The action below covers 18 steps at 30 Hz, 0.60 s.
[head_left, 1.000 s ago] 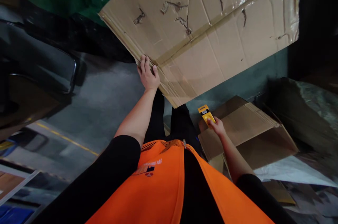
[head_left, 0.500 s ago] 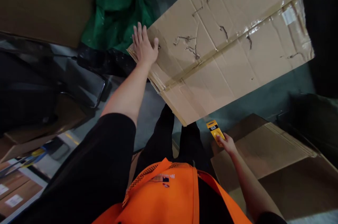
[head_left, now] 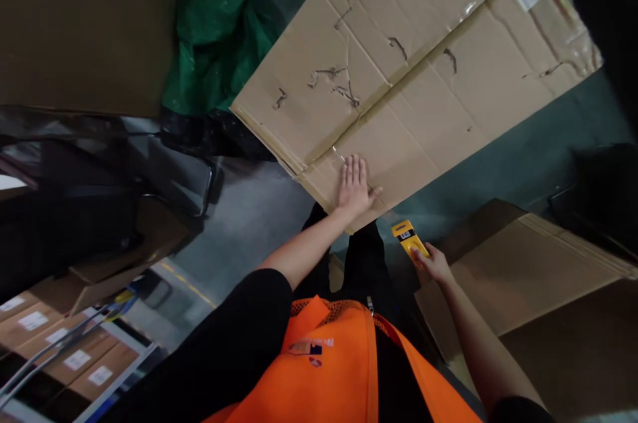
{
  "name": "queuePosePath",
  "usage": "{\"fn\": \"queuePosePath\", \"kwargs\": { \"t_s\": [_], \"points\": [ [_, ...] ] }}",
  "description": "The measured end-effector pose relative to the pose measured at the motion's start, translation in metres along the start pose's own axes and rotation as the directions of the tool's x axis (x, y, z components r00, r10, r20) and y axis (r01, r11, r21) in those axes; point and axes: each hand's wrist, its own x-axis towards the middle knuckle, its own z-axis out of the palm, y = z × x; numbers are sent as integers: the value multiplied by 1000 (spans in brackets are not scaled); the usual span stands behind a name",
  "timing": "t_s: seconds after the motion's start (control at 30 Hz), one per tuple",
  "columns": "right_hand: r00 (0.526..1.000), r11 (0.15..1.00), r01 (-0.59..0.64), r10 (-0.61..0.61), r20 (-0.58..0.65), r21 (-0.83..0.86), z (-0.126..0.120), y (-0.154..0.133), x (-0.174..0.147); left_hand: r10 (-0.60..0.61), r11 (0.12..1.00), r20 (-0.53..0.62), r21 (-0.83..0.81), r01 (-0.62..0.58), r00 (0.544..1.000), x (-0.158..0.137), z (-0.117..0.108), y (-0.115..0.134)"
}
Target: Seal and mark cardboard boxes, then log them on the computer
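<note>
A large, worn cardboard box [head_left: 419, 124] lies at a slant in front of me, with scuffs, tears and a taped seam along it. My left hand [head_left: 355, 190] rests flat on its near end, close to the lower corner, fingers stretched out and thumb apart. To the right of that corner, my right hand [head_left: 434, 263] grips a small yellow packet [head_left: 407, 239] by its lower end. The packet has a dark band with a pale label and a slot at its top. It is held apart from my left hand.
An opened cardboard box [head_left: 528, 277] stands at my right. Green sheeting [head_left: 209, 30] and a big brown carton [head_left: 84, 24] are at the upper left. Labelled boxes [head_left: 64, 343] sit on a cart at the lower left, near a metal-framed chair [head_left: 212, 183].
My left hand has moved from the box's far left corner down and right to its near end. The right hand keeps the yellow packet, shifted slightly. The view has turned a little.
</note>
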Motion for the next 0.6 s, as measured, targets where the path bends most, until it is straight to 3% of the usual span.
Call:
{"fn": "queuePosePath", "kwargs": {
  "t_s": [0.1,0.17,0.3,0.43,0.5,0.6],
  "points": [
    [1000,999,-13,13,9,29,-8,8,-1,20,1000,12,-7,-20,1000,-32,40,30],
    [1000,999,-12,11,24,42,-13,17,-1,44,998,38,39,-45,998,-39,40,33],
    [998,998,26,-29,55,53,-19,39,1,99,983,95,148,-113,991,-21,-12,6],
    [996,996,59,-64,69,71,-17,61,11,-30,965,-40,258,39,999,18,-65,-31],
    [994,994,83,-87,69,66,-15,71,17,-65,952,-34,297,72,997,32,-73,-40],
    [990,990,127,-130,56,54,-13,81,24,-84,934,-13,349,84,996,38,-67,-43]
  ]
}}
